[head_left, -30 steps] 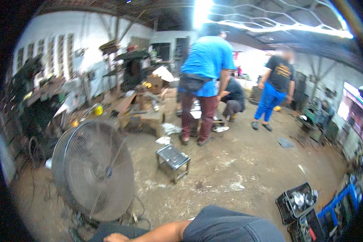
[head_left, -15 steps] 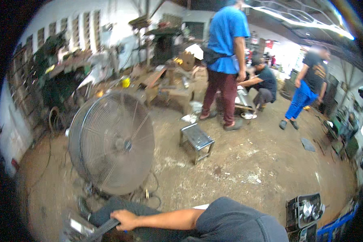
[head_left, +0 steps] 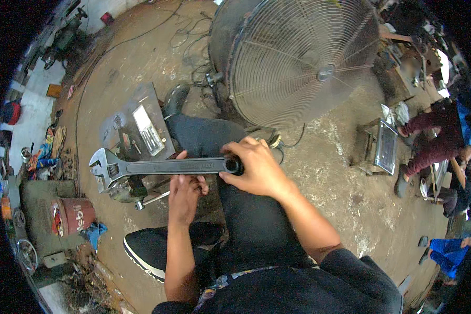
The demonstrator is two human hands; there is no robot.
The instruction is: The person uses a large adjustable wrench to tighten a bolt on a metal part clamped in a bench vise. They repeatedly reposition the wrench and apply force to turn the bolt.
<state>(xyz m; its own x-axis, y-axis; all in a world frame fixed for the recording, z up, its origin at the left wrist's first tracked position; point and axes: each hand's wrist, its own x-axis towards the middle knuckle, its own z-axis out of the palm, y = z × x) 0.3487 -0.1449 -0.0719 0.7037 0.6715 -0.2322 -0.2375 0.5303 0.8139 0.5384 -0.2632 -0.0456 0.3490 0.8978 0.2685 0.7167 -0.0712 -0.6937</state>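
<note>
A large adjustable wrench (head_left: 141, 167) lies level across my view, jaws to the left. My right hand (head_left: 254, 170) is closed around the end of its handle. My left hand (head_left: 183, 193) sits under the middle of the shaft, fingers touching it from below. The jaws hang over a metal part (head_left: 125, 191) beside a grey steel plate (head_left: 123, 118) on the floor. A small open case of bits (head_left: 148, 130) rests on that plate. My black-trousered legs and dark shoes (head_left: 146, 251) fill the space below.
A big round floor fan (head_left: 298, 57) stands just ahead, cables at its base. A small metal stool (head_left: 379, 146) is to the right, with other people's legs (head_left: 429, 141) beyond it. A red drum (head_left: 73, 215) and scrap lie at the left.
My view has tipped from the workshop and standing people down to my lap. The wrench, only partly seen at the lower edge before, is now held in both hands.
</note>
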